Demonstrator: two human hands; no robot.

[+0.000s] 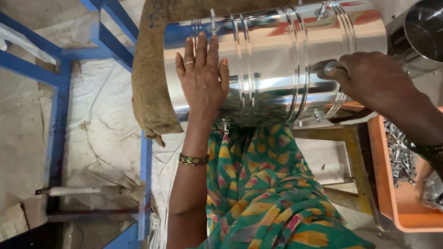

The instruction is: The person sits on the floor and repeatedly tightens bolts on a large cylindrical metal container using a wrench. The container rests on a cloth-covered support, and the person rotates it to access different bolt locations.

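Observation:
A large shiny steel drum (pixel 272 60) lies on its side across my lap, resting partly on a brown burlap sack (pixel 150 83). My left hand (pixel 201 76) is pressed flat on the drum's left part, fingers spread, a ring on one finger. My right hand (pixel 369 80) sits at the drum's ribbed right end, fingers closed around a small round metal piece (pixel 330 68) held against the wall. Small clasps stick out along the drum's rim.
An orange tray (pixel 392 184) with several small metal fittings stands at the right. Another steel vessel (pixel 417 34) is at the top right. A blue metal frame (pixel 57 92) and white sheeting lie left. A wooden stool (pixel 350 138) is under the drum.

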